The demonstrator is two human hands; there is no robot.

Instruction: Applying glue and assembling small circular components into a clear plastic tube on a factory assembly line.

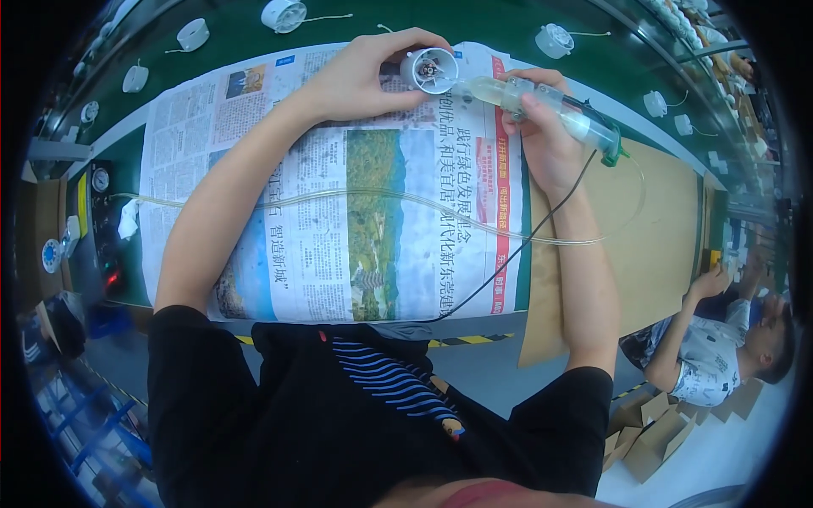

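My left hand (pixel 360 80) grips a small white round fan-like part (pixel 428 69), holding it over a spread newspaper (pixel 322 186). My right hand (pixel 542 127) holds a clear glue dispenser syringe (pixel 550 108) with a green end cap, its tip pointed into the white part. A clear hose (pixel 406 201) and a black cable (pixel 542 224) run from the syringe across the newspaper toward me.
Several more white round parts with wires, such as one (pixel 283 14) at the top and another (pixel 554 39) to its right, lie on the green belt (pixel 229 34). A brown cardboard sheet (pixel 652 245) lies at right. A control box with gauge (pixel 103 220) sits at left. Another person (pixel 720 339) works at lower right, near cardboard boxes (pixel 644 432).
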